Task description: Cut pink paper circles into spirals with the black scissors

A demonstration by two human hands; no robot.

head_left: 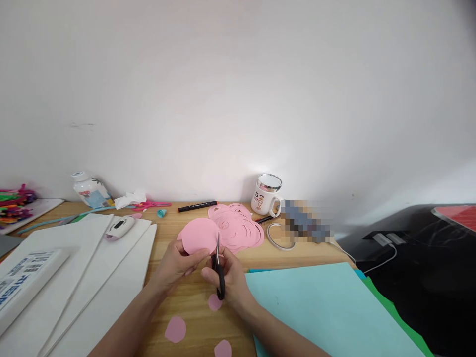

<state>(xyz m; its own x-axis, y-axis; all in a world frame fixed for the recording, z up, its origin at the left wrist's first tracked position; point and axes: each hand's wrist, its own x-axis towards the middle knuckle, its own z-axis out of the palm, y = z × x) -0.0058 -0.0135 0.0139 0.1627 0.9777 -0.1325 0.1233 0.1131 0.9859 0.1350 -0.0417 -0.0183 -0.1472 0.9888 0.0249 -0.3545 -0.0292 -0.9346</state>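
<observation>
My left hand (184, 259) pinches the lower edge of a round pink paper (200, 236), held up above the wooden table. Beside it, my right hand (227, 270) is closed around the black handles of a pair of scissors (220, 281). The scissor blades point up, at the right edge of the pink paper. Behind the hands lies a pile of cut pink paper (238, 227) with curved slits. Small pink pieces lie nearer to me: one (214, 302) below the scissors, another (175, 329) to the left and one (223, 348) at the front edge of view.
White boards (122, 267) cover the left side, with a white cutter-like tool (119, 228) on them. Blue paper (320, 307) lies at right. Along the wall stand a mug (265, 198), a black marker (198, 206), pink scissors (152, 204) and a bottle (92, 191).
</observation>
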